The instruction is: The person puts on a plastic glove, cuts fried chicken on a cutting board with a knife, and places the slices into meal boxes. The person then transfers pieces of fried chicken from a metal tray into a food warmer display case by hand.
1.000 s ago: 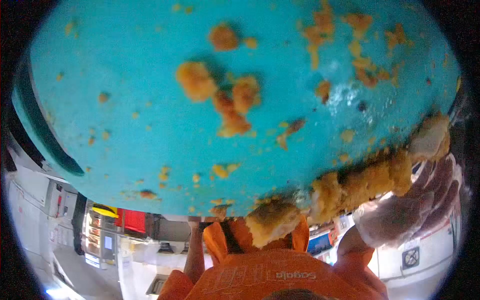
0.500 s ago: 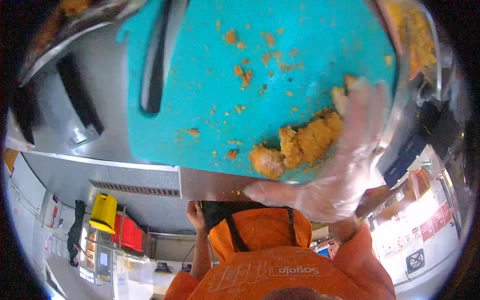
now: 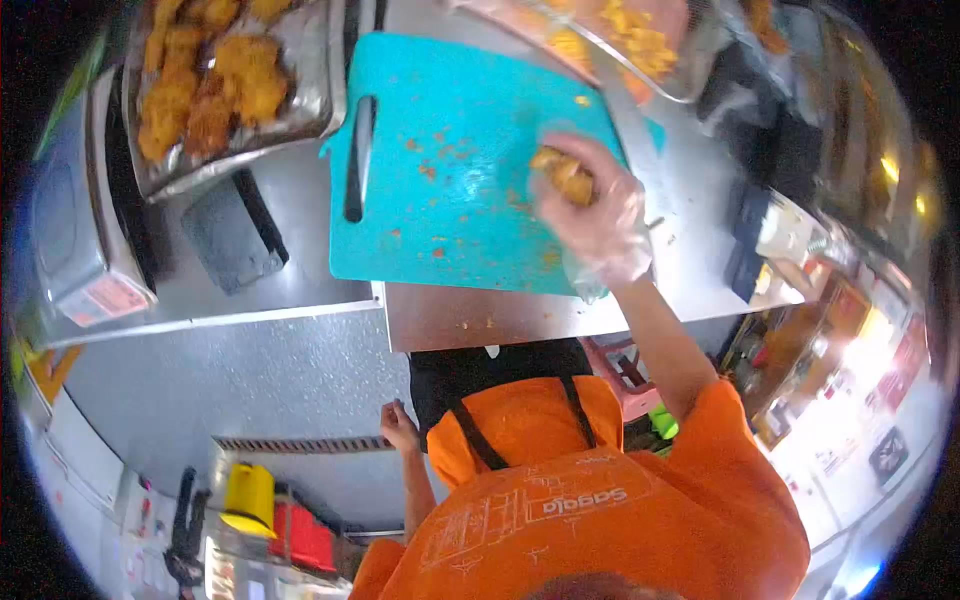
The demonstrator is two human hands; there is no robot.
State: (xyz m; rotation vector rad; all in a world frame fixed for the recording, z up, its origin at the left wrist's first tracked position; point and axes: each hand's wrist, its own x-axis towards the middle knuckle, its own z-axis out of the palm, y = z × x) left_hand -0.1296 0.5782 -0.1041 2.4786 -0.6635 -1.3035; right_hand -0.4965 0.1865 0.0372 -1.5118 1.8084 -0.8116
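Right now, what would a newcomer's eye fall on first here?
Probably the turquoise board, at upper centre, strewn with crumbs. Over its right side, the gloved right hand grips a golden-brown piece of food. At upper left, a metal tray of browned pieces also stands out.

An orange shirt [image 3: 700, 500] is bearing one upside-down word [image 3: 585, 503], seemingly reading "Sagala". A pinkish label [image 3: 113, 298] on the metal box [image 3: 72, 200] is showing print too blurred to read, as are wall posters [image 3: 905, 362].
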